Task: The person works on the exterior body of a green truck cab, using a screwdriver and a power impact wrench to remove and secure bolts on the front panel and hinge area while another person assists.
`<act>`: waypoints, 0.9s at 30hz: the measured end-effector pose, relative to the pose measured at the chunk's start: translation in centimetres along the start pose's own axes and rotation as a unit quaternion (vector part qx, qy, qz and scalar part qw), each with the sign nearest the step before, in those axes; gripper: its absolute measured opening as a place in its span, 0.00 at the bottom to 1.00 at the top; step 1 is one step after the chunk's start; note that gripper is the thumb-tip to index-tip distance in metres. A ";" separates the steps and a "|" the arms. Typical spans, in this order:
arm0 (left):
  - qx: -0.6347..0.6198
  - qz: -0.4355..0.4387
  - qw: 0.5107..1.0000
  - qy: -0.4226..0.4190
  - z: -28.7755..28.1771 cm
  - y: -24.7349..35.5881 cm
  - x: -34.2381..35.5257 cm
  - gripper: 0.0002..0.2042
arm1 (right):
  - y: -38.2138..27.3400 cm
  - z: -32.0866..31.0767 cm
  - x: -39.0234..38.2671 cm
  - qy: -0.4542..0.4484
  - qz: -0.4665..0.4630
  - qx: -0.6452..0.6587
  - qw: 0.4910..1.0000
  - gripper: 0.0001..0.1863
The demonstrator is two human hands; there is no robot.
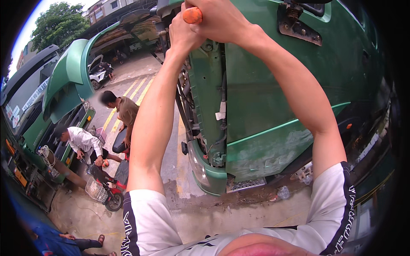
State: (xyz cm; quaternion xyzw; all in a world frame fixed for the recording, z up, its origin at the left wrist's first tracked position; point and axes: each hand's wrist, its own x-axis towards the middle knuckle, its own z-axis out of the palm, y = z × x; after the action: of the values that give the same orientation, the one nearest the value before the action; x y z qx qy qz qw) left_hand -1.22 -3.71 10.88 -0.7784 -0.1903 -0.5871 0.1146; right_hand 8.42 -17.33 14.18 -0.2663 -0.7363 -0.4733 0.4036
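Left of the green truck (252, 85) stands a motorbike (109, 185); two people (86, 141) beside it.

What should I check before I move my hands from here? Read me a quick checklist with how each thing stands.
1. Orange-ended object held: ok, its end shows where your left hand and right hand meet.
2. Contact at its far end: cannot tell, hidden by the hands.
3. People apart from your hands: ok, the person in the white shirt and the person in the brown shirt are off to the left.
4. Ground beside the green truck cab free of litter: not ok, a clear plastic bag lies there.
5. Your footing: cannot tell, feet out of view.
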 end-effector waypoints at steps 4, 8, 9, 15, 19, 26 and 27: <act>0.114 -0.055 0.991 -0.037 -0.3 0.1 0.7 0.21 | 0.2 0.5 1.4 -0.033 -0.015 0.030 0.999 0.10; 0.030 -0.012 0.999 0.028 -0.1 1.7 -0.2 0.24 | 0.4 -0.5 1.7 -0.061 -0.007 0.011 0.998 0.08; -0.005 -0.006 0.999 0.046 0.1 1.2 0.0 0.26 | 0.4 -0.1 1.8 -0.044 -0.028 0.022 0.998 0.08; -0.049 -0.041 0.997 0.049 -0.5 0.4 0.5 0.24 | 0.1 0.5 2.9 -0.086 -0.068 0.014 0.994 0.10; -0.084 -0.080 0.991 0.065 0.8 1.8 -0.1 0.26 | 0.2 1.6 2.5 -0.123 -0.024 -0.058 0.990 0.08; -0.076 0.037 0.991 0.105 1.8 -4.9 2.0 0.27 | -2.3 0.8 3.4 -0.145 0.081 -0.086 0.982 0.06; -0.061 0.035 0.995 0.068 1.4 -7.3 2.2 0.26 | -2.2 1.2 3.6 -0.150 0.059 -0.083 0.983 0.06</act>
State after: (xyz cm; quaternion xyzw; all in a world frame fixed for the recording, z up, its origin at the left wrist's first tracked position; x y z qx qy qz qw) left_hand -2.61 3.79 12.31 -0.7483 -0.1187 -0.6450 0.0995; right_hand 4.43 -17.10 15.90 -0.4101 -0.7293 -0.4629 0.2927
